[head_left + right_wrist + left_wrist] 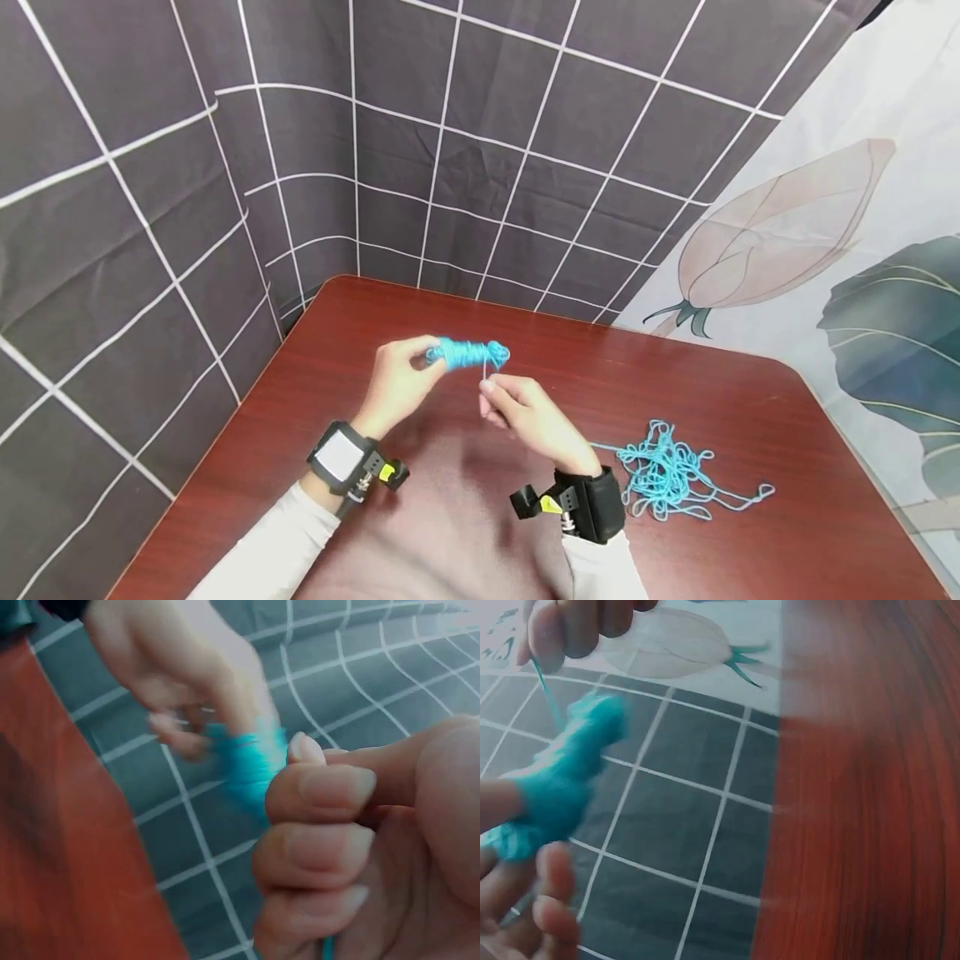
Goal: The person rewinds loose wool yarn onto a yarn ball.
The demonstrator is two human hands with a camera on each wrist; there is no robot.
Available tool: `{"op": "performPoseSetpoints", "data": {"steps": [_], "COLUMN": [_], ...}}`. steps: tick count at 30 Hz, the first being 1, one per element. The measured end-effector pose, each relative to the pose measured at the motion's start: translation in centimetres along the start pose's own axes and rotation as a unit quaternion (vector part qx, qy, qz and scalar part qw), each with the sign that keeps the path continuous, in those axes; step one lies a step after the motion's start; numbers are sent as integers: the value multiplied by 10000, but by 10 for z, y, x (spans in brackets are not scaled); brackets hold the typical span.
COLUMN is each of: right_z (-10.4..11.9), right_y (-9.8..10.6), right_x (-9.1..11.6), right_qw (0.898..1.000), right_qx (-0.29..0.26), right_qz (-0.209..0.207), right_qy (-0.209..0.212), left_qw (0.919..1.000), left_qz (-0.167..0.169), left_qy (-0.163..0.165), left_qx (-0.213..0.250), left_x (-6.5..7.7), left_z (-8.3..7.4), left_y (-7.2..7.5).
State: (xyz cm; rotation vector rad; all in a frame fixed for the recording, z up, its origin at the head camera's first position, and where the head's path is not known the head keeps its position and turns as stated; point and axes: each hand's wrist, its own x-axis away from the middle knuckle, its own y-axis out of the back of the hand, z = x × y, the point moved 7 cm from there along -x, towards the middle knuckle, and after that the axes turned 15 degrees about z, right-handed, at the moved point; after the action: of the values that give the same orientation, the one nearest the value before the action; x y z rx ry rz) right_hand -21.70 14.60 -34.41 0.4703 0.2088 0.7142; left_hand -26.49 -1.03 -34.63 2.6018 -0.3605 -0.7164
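Head view: The left hand grips a bundle of wound blue cord at the frame's centre, while the right hand pinches a strand just below the bundle's right end. Slack there could let turns slip off that end; the loose heap at lower right, looped over itself, could knot if tugged.

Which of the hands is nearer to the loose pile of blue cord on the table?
The right. The right hand is to the left of the loose pile, pinching a strand; the left hand is farther left, gripping the wound bundle.
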Motion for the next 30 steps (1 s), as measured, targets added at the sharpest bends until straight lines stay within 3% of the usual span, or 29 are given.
{"op": "performPoseSetpoints", "data": {"steps": [2, 3, 5, 7, 9, 11, 13, 15, 19, 21, 25, 27, 30], "right_z": [-4, -7, -14, -22, -25, -25, -23, -20, -16, -16, -18, -18, -22], "right_y": [-11, -15, -20, -17, -10, 0, 7, 10, 8, 2, -20, -24, -15], "right_x": [-5, -7, -9, -8, -5, -1, 3, 4, 2, -1, -3, -2, 0], "right_qw": [9975, 9943, 9840, 9743, 9743, 9809, 9877, 9930, 9949, 9921, 9670, 9554, 9618], "right_qx": [-521, -820, -1467, -2008, -2102, -1884, -1542, -1170, -997, -1171, -1963, -2203, -2237], "right_qz": [457, 649, 916, 898, 631, 304, 85, -2, 93, 395, 1602, 1926, 1533], "right_qy": [115, 202, 425, 486, 515, 384, 260, 161, 152, 210, 269, 399, 361], "left_qw": [9948, 9875, 9646, 9479, 9400, 9400, 9381, 9354, 9290, 9326, 9512, 9560, 9508], "left_qz": [-157, -83, 316, 1020, 1910, 2621, 3044, 3259, 3487, 3391, 2758, 2472, 2429], "left_qy": [144, 145, 86, -118, -471, -786, -1026, -1091, -1040, -1015, -824, -709, -678], "left_qx": [998, 1565, 2618, 3017, 2789, 2038, 1294, 830, 683, 702, 1110, 1413, 1801], "left_x": [1, 1, 1, 1, 3, 5, 8, 9, 11, 11, 7, 5, 5], "left_z": [3, 3, 1, -4, -21, -36, -49, -55, -54, -52, -46, -41, -35], "left_y": [5, 5, 2, -5, -12, -18, -23, -26, -27, -23, -8, -1, 2]}}
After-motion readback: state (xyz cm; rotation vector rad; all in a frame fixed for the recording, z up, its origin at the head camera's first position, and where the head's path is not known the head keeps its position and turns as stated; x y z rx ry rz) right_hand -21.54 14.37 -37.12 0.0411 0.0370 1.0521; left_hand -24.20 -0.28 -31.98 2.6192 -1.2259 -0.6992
